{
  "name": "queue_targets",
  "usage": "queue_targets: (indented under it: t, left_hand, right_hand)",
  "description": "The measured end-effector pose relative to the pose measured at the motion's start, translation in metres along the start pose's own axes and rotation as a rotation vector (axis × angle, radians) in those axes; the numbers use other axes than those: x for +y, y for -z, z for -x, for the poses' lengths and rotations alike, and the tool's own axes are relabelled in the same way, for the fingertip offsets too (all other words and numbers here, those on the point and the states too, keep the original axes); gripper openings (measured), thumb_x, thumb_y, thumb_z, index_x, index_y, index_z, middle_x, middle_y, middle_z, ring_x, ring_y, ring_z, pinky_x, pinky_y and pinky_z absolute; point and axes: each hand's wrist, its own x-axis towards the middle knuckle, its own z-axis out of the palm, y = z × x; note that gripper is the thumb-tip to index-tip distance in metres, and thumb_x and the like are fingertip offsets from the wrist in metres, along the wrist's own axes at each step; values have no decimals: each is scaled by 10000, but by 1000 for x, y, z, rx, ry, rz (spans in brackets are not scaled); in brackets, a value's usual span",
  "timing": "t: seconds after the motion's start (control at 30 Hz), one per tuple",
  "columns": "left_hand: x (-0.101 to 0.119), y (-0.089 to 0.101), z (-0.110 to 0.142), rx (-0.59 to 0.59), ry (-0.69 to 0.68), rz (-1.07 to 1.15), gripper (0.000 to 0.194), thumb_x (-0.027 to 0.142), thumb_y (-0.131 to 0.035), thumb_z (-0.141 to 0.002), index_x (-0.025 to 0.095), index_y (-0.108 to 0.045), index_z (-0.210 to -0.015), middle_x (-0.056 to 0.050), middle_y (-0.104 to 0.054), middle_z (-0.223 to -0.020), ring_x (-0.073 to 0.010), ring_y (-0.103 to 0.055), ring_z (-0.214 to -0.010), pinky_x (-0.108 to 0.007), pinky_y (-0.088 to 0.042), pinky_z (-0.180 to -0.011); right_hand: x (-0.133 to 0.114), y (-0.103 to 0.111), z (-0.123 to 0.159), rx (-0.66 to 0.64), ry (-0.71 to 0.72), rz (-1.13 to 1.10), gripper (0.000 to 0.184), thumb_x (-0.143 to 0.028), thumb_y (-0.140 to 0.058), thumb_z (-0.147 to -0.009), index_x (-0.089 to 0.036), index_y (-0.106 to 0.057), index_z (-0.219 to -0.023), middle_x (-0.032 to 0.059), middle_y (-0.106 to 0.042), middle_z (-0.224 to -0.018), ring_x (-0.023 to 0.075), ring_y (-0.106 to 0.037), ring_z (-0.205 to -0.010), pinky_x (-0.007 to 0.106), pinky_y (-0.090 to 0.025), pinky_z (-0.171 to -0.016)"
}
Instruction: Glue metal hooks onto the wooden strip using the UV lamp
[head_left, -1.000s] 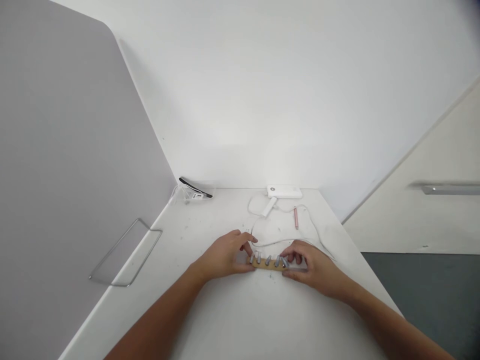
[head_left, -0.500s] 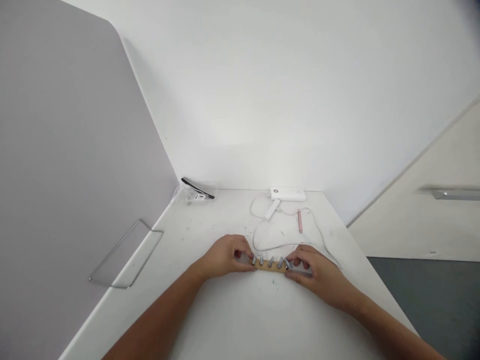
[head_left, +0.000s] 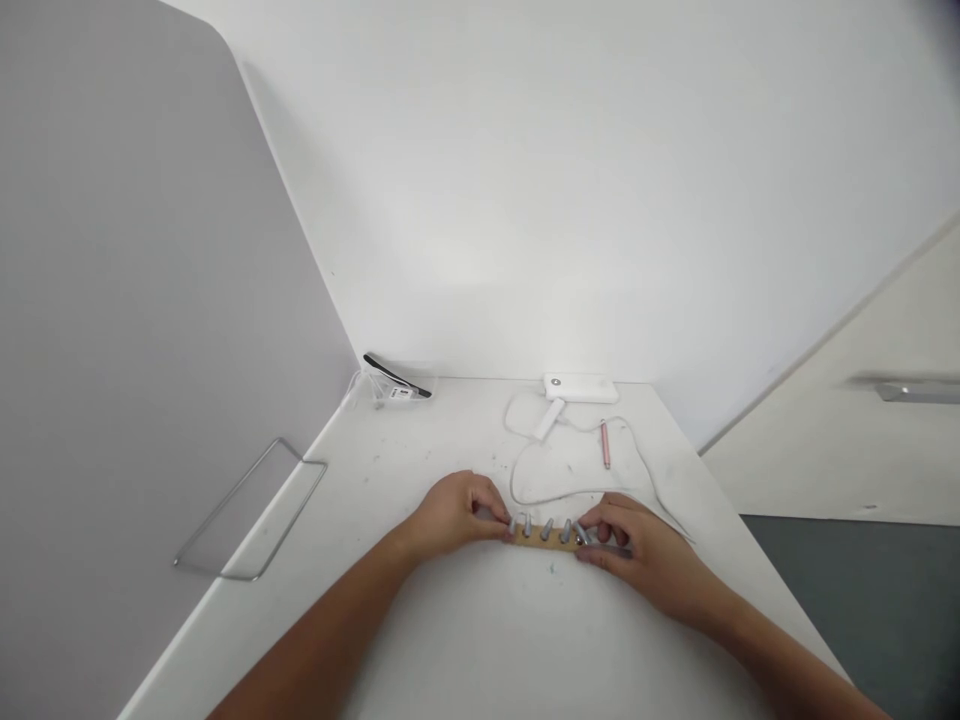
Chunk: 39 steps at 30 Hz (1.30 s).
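Observation:
A narrow brown strip [head_left: 536,540] lies across the white tabletop between my hands, with several grey tapered pieces [head_left: 547,530] standing along it in a row. My left hand [head_left: 459,515] pinches at the strip's left end, thumb and fingertips at the leftmost piece. At the other end, the thumb and fingers of my right hand [head_left: 637,545] close on the rightmost grey piece [head_left: 582,535], which leans to the left. A small shiny spot shows at its foot. My fingertips partly cover both ends of the strip.
Behind my hands are a white box-like device [head_left: 581,388], a small white stick-shaped piece [head_left: 550,419], a looping white cable [head_left: 555,497] and a pink pen-like stick [head_left: 605,444]. A clear tray [head_left: 420,385] with a black strap stands back left. A wire frame [head_left: 259,575] juts over the left edge.
My left thumb has moved up from the strip's edge towards the leftmost grey piece. Strip and hands sit slightly further right in view, as does the background.

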Motion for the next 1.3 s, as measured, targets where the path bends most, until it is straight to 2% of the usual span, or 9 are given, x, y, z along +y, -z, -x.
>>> queue_targets:
  t: [0.27, 0.5, 0.67, 0.8, 0.93, 1.0, 1.13, 1.23, 1.3]
  left_hand:
    - [-2, 11, -2, -63, 58, 185, 265, 382, -886, -703, 162, -848, -844, -39, -732, -783, -135, -534, -636, -261, -357, -565]
    - [-10, 20, -3, -76, 68, 247, 287, 409, -887, -714, 155, -843, -839, -46, -748, -743, -149, -590, -641, -259, -418, -590]
    - [-20, 21, -7, -33, 79, 213, 311, 405, -917, -665, 147, -827, -815, -48, -753, -742, -135, -586, -632, -245, -427, -591]
    - [-19, 24, -9, -17, 71, 259, 318, 395, -918, -645, 145, -801, -802, -41, -735, -723, -128, -572, -609, -238, -429, -562]
    - [-15, 25, -8, -17, 55, 278, 336, 409, -915, -639, 143, -782, -795, -62, -752, -799, -135, -590, -634, -234, -446, -545]
    - [-13, 25, -7, -15, 48, 282, 346, 412, -920, -629, 143, -777, -793, -71, -760, -831, -144, -606, -658, -235, -457, -546]
    - [-14, 26, -7, -12, 41, 294, 390, 415, -933, -609, 136, -783, -838, -71, -756, -822, -150, -616, -671, -239, -469, -551]
    - [-16, 27, -8, -12, 46, 303, 402, 416, -941, -598, 130, -785, -834, -88, -767, -845, -158, -624, -683, -244, -470, -555]
    - [-17, 26, -9, -11, 46, 305, 383, 410, -943, -601, 128, -785, -806, -87, -766, -832, -154, -619, -676, -244, -463, -557]
  right_hand:
    - [4, -2, -1, 5, 34, 14, 230, -446, -717, -875, -296, -701, -1047, 23, -630, -950, 216, -626, -851, 335, -515, -763]
    - [-5, -3, 4, 34, 73, 92, 225, -388, -676, -903, -305, -672, -1112, 21, -636, -979, 208, -626, -861, 330, -503, -761]
    - [1, -2, 10, 96, 83, 183, 365, -419, -691, -886, -317, -621, -1230, 14, -651, -1028, 198, -635, -821, 329, -500, -720]
    - [7, 10, 20, 88, 94, 227, 391, -406, -704, -869, -329, -622, -1243, 3, -684, -1013, 194, -655, -772, 331, -506, -690]
    - [0, 30, 32, 77, 232, 221, 343, -381, -584, -972, -374, -605, -1315, 13, -717, -1101, 204, -687, -837, 341, -540, -728]
    - [-5, 39, 35, 154, 282, 187, 357, -390, -507, -1017, -379, -586, -1364, 32, -715, -1190, 222, -699, -921, 354, -569, -770]
    - [-2, 53, 28, 553, 197, 237, 511, -456, -476, -1009, -324, -481, -1502, 81, -580, -1472, 328, -586, -1293, 481, -525, -1041]
    - [19, 59, 13, 740, 13, 341, 647, -521, -420, -1003, -239, -367, -1582, 115, -355, -1651, 401, -305, -1522, 610, -327, -1201]
    - [40, 61, 2, 732, -220, 355, 735, -565, -324, -1018, -125, -302, -1606, 189, -194, -1701, 443, -169, -1561, 654, -255, -1213]
